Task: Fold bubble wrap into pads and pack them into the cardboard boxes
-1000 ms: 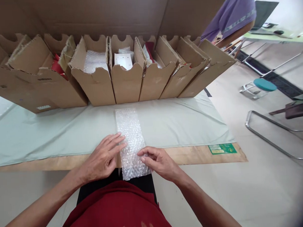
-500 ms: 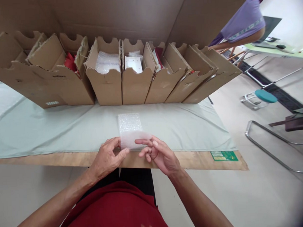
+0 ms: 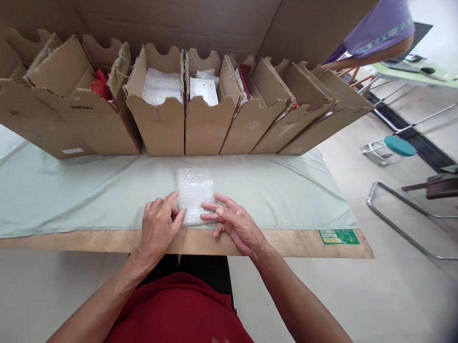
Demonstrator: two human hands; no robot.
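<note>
A clear bubble wrap packet [image 3: 195, 188] lies flat near the front of the cloth-covered table, with a fold across its upper part. My left hand [image 3: 160, 223] is at its left edge, index finger and thumb apart and touching the side; its other fingers curl under. From the right, my right hand [image 3: 234, 222] reaches over the packet's lower right part, its fingers stretched out and resting on the plastic. Neither hand grips the packet. Whatever may be inside the wrap cannot be made out.
Behind the packet stands a row of open cardboard bins [image 3: 163, 126], some with bubble wrap, white cards [image 3: 203, 91] or red items [image 3: 100, 85]. A tall cardboard panel backs them. At right are a teal stool [image 3: 400, 145], a metal frame and a person in purple [image 3: 383, 23].
The blurred, whitish flap at the packet's lower part now lies flat as bubble wrap. My left index finger has moved up along the left edge; the right fingers have come down on the packet.
</note>
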